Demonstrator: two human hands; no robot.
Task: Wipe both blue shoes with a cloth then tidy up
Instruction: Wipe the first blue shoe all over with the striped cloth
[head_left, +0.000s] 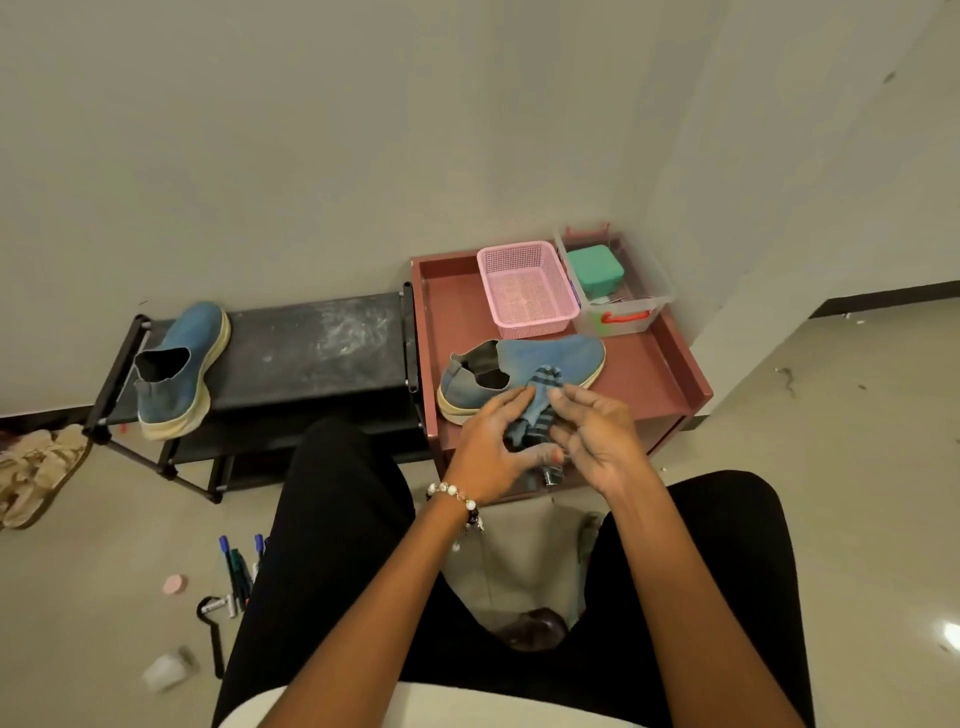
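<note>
- Holding a striped cloth (537, 410) between them, the left hand (491, 449) and right hand (597, 436) had loosely curled fingers (511, 397) gripping it.
- The near shoe (519, 371) on the red tabletop (660, 374) seemed mid-wipe.
- The shoe on the rack (176, 369) sat far left, its state unclear; tidying remained.

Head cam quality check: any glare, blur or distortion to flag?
Head view: wide-angle bowing, the black rack curves; a glare spot on the floor at the right edge; lighting soft and even; the left hand, right hand and cloth look slightly soft.
</note>
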